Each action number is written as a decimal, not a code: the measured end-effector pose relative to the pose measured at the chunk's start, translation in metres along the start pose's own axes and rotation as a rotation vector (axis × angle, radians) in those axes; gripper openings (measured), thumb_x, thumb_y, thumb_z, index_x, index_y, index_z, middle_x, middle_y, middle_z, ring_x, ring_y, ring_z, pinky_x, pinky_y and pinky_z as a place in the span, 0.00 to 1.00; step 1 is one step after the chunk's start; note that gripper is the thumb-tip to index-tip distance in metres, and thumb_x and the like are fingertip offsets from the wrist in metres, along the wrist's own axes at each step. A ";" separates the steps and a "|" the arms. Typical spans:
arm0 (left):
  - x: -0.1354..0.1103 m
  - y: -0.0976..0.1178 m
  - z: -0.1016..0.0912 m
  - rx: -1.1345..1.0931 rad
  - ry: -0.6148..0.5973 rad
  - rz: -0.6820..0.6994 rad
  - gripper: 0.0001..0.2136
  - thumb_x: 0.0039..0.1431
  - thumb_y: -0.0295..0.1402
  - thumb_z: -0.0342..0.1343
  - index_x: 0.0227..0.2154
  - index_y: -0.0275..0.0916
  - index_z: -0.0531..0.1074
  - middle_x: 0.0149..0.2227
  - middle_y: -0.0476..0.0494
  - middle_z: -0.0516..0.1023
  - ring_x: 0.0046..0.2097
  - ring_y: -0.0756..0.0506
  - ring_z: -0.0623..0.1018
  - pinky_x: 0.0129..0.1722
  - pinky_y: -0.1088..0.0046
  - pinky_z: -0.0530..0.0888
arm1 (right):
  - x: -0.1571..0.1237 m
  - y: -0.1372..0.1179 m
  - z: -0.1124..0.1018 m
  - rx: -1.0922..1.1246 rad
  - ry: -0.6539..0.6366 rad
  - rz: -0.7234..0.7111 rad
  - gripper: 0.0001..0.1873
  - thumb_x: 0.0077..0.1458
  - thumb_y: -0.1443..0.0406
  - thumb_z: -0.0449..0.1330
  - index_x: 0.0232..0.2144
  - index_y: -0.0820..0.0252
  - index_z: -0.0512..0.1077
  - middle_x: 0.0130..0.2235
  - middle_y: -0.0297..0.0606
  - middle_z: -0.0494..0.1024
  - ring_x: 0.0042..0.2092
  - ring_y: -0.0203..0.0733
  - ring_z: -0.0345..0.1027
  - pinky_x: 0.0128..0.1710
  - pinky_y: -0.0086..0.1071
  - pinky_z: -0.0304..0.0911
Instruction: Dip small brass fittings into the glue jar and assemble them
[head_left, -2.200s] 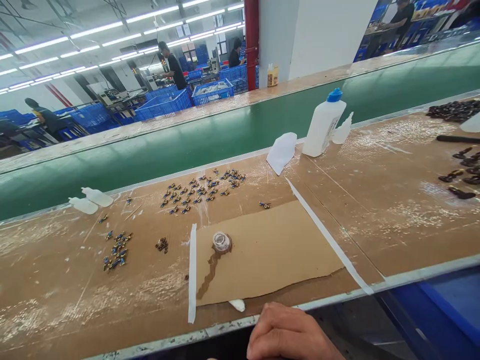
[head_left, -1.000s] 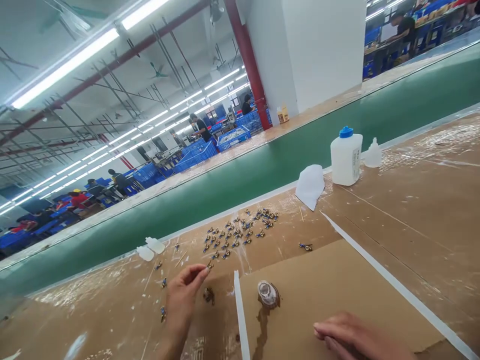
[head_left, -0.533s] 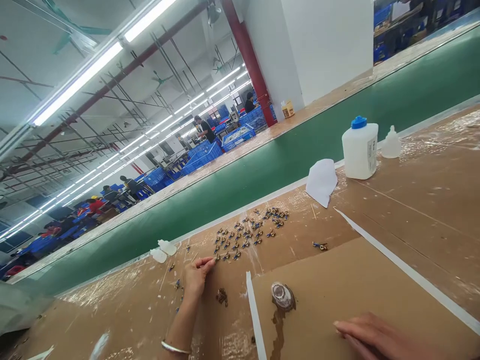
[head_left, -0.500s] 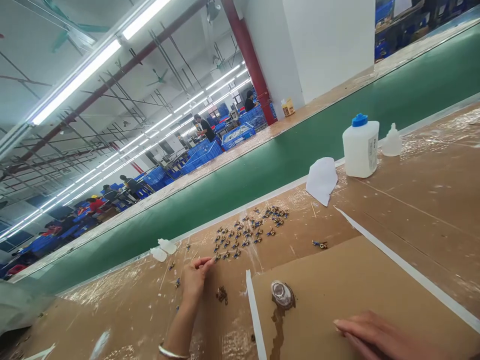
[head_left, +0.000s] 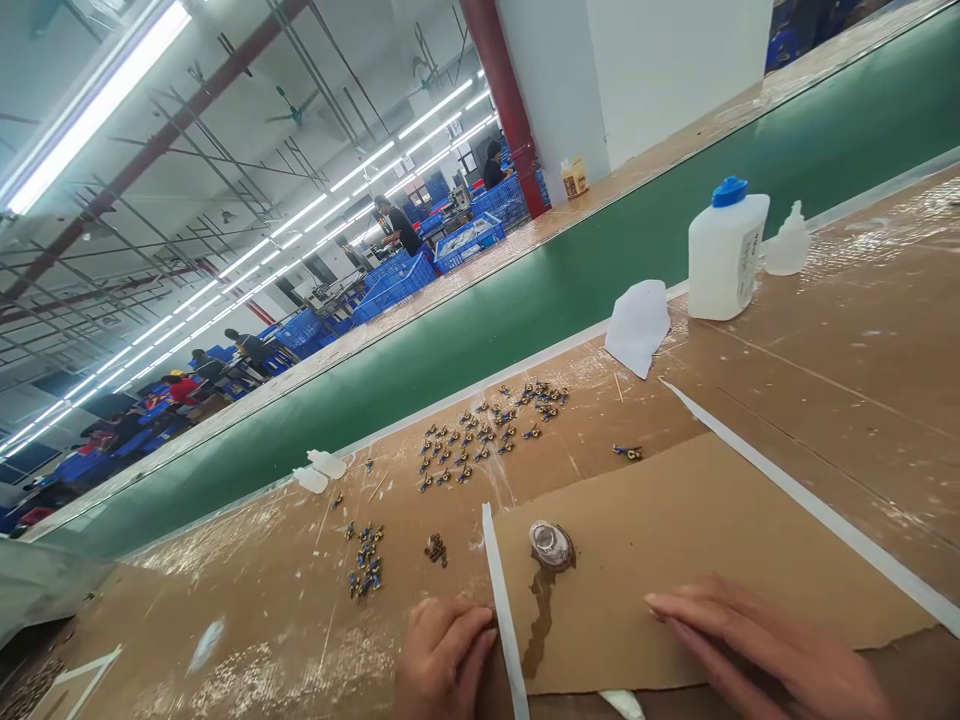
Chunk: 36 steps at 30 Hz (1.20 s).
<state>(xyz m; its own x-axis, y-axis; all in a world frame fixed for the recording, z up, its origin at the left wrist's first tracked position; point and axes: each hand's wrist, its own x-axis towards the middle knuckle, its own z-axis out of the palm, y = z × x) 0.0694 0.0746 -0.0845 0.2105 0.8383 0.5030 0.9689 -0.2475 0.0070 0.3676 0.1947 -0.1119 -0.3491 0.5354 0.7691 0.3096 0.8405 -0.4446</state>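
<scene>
My left hand (head_left: 444, 655) is low in the view, at the left edge of the white-taped cardboard. Its thumb and fingers are pinched together; a small dark bit shows at the tips, too small to name. Over the cardboard, my right hand (head_left: 761, 640) has thumb and forefinger pressed together, and what they hold, if anything, I cannot make out. Left of it is a small round cup of whitish paste (head_left: 551, 545) with a dark wet streak below. Small blue-and-gold figures (head_left: 480, 430) lie in rows ahead, with another cluster (head_left: 366, 562) and a little pile of brown pieces (head_left: 436, 549) nearer.
Two small white bottles (head_left: 326, 464) lie at the left by the green belt (head_left: 420, 385). A blue-capped jug (head_left: 726, 255), a dropper bottle (head_left: 789, 243) and a white paper piece (head_left: 637, 325) are at the back right. One figure (head_left: 627, 453) lies alone above the cardboard (head_left: 675, 530).
My left hand has drawn back from the rows of figures toward the cardboard's left edge, uncovering the nearer cluster. My right hand keeps its pinch over the cardboard. The view has shifted slightly.
</scene>
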 end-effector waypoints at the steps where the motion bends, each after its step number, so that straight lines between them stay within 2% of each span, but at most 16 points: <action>1: 0.001 0.000 0.000 0.009 0.004 0.022 0.07 0.56 0.28 0.58 0.38 0.42 0.75 0.32 0.48 0.80 0.33 0.50 0.78 0.35 0.75 0.75 | 0.001 -0.001 -0.001 -0.003 0.008 -0.004 0.11 0.57 0.62 0.58 0.43 0.52 0.74 0.36 0.29 0.81 0.37 0.34 0.77 0.45 0.19 0.69; 8: 0.006 0.007 0.001 0.117 0.004 0.104 0.07 0.57 0.24 0.55 0.37 0.39 0.73 0.30 0.47 0.77 0.30 0.49 0.75 0.34 0.71 0.72 | 0.003 -0.001 -0.003 -0.031 0.026 -0.006 0.10 0.58 0.61 0.57 0.42 0.51 0.74 0.35 0.28 0.81 0.36 0.32 0.77 0.45 0.18 0.68; 11: 0.005 0.007 -0.004 0.160 0.013 0.199 0.07 0.59 0.23 0.51 0.37 0.36 0.73 0.30 0.44 0.78 0.32 0.47 0.76 0.38 0.67 0.72 | 0.003 -0.001 -0.004 -0.019 0.002 0.010 0.11 0.57 0.62 0.58 0.43 0.51 0.74 0.36 0.29 0.81 0.37 0.34 0.77 0.44 0.20 0.70; 14: 0.000 -0.003 -0.015 0.179 0.011 0.336 0.14 0.64 0.25 0.42 0.40 0.34 0.73 0.34 0.40 0.79 0.37 0.46 0.77 0.46 0.62 0.71 | 0.005 -0.002 -0.005 0.008 -0.011 0.013 0.11 0.57 0.62 0.57 0.43 0.50 0.74 0.36 0.29 0.81 0.37 0.35 0.77 0.42 0.19 0.71; 17: -0.008 -0.020 -0.029 0.124 -0.115 0.384 0.17 0.67 0.29 0.39 0.46 0.33 0.72 0.37 0.39 0.80 0.41 0.46 0.77 0.50 0.64 0.70 | 0.004 -0.003 -0.004 0.024 -0.021 0.008 0.11 0.58 0.63 0.57 0.43 0.50 0.73 0.35 0.29 0.81 0.36 0.34 0.77 0.40 0.19 0.71; 20: -0.018 -0.036 -0.039 0.084 -0.221 0.328 0.18 0.68 0.32 0.38 0.51 0.33 0.69 0.43 0.39 0.79 0.48 0.45 0.75 0.53 0.66 0.69 | -0.004 0.000 0.000 0.014 -0.033 0.044 0.12 0.58 0.61 0.57 0.44 0.50 0.73 0.37 0.29 0.81 0.38 0.35 0.77 0.42 0.20 0.70; 23: -0.028 -0.041 -0.042 0.095 -0.163 0.214 0.17 0.66 0.26 0.41 0.53 0.36 0.67 0.46 0.41 0.78 0.53 0.47 0.72 0.54 0.71 0.69 | -0.015 0.004 0.004 -0.004 -0.060 0.075 0.14 0.58 0.58 0.57 0.46 0.49 0.72 0.40 0.29 0.80 0.40 0.36 0.76 0.46 0.23 0.70; 26: -0.040 -0.038 -0.037 0.100 -0.079 0.144 0.18 0.61 0.20 0.47 0.53 0.38 0.68 0.44 0.43 0.79 0.51 0.48 0.74 0.53 0.73 0.70 | -0.023 0.008 0.005 -0.019 -0.083 0.081 0.15 0.58 0.58 0.56 0.47 0.48 0.72 0.40 0.29 0.80 0.41 0.37 0.76 0.48 0.25 0.69; 32: -0.057 -0.026 -0.024 0.116 -0.064 -0.005 0.23 0.59 0.21 0.50 0.56 0.45 0.66 0.43 0.43 0.77 0.48 0.46 0.76 0.53 0.66 0.71 | -0.027 0.011 0.005 -0.041 -0.096 0.067 0.16 0.58 0.58 0.54 0.48 0.48 0.72 0.41 0.28 0.80 0.41 0.37 0.76 0.49 0.25 0.69; 36: -0.056 -0.024 -0.021 0.134 -0.080 0.009 0.24 0.58 0.20 0.51 0.56 0.45 0.66 0.43 0.43 0.76 0.47 0.46 0.75 0.52 0.66 0.71 | -0.028 0.011 0.006 -0.036 -0.092 0.070 0.15 0.59 0.58 0.54 0.48 0.48 0.72 0.41 0.28 0.80 0.41 0.36 0.76 0.50 0.25 0.68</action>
<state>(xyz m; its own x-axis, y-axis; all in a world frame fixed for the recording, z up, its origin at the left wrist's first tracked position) 0.0319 0.0233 -0.0942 0.2236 0.8737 0.4320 0.9745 -0.1924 -0.1153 0.3750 0.1900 -0.1411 -0.4048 0.5991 0.6908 0.3672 0.7984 -0.4772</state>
